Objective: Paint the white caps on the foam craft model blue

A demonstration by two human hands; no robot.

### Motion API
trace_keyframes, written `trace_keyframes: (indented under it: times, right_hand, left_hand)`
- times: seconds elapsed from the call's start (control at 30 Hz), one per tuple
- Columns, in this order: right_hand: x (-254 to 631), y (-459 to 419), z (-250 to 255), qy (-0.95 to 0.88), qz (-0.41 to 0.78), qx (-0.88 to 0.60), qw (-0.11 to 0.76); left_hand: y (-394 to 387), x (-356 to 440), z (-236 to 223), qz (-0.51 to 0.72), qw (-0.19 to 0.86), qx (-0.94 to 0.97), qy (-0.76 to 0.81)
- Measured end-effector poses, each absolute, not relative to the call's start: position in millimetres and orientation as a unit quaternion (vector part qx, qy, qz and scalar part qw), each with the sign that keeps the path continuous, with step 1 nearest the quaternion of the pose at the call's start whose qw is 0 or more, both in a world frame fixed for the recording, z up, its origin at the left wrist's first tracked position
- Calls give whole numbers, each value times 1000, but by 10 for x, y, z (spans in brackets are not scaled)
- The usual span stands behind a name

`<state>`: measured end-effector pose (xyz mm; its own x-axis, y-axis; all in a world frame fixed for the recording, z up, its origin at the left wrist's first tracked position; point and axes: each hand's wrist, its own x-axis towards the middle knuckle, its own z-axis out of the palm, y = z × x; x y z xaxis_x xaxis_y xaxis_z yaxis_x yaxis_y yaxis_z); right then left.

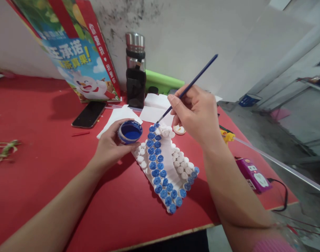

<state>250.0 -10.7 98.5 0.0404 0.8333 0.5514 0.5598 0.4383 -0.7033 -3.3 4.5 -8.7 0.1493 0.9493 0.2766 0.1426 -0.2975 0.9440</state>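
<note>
My left hand (111, 143) is closed around a small open jar of blue paint (130, 132), tilted so its inside shows. In my right hand (195, 113) a thin dark-blue paintbrush (194, 81) is pinched between thumb and fingers. Its tip touches a roll at the far end of a white craft piece (167, 155) edged with rows of small round rolls. Blue covers the rolls on the left side and front corner; those at the right and the far end are white. A pale round lid (179, 130) lies beside the piece, under my right hand.
Behind stand a metal-topped bottle (135, 45) and a printed carton bag (81, 66). A black phone (88, 114) and white paper (120, 117) lie on the red table (44, 196). To the right are a purple power socket (253, 175) with cable and a clear rod (278, 164).
</note>
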Motion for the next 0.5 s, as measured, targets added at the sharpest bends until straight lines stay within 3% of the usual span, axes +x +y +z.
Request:
trace_keyframes:
  times: [0.5]
  right_hand:
    - [2459, -120, 970, -677, 132, -509, 515]
  left_hand:
    - [44, -25, -68, 492, 400, 647, 424]
